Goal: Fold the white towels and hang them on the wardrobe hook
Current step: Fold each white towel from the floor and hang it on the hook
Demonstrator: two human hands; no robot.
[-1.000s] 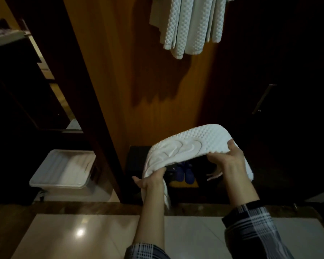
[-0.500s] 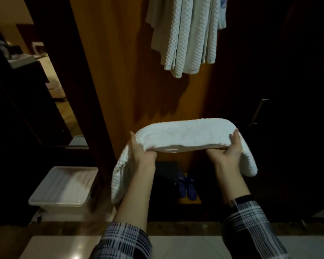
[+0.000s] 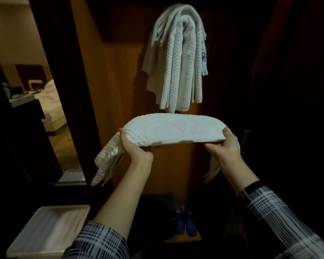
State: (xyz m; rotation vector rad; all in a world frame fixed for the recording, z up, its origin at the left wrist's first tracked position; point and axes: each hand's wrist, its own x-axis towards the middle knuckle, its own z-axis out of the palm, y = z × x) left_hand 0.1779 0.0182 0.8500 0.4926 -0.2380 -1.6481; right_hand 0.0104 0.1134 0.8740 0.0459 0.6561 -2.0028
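White plastic bin [image 3: 45, 228] sits low left. The left hand [image 3: 135, 148] and right hand [image 3: 225, 144] each grasp an end of the folded towel [image 3: 174, 129], held level just under the hung towels [image 3: 178, 60]. Its loose left tail droops; lifted unevenly, the fold could slip open.

Both forearms are bare from wrist to near the elbow; the left hand [image 3: 134, 148] and right hand [image 3: 225, 146] wear no gloves, rings or watch; the left sleeve [image 3: 99, 242] and right sleeve [image 3: 281, 221] are dark plaid crossed by pale stripes, loose, pushed back; each cuff bunches in soft folds.
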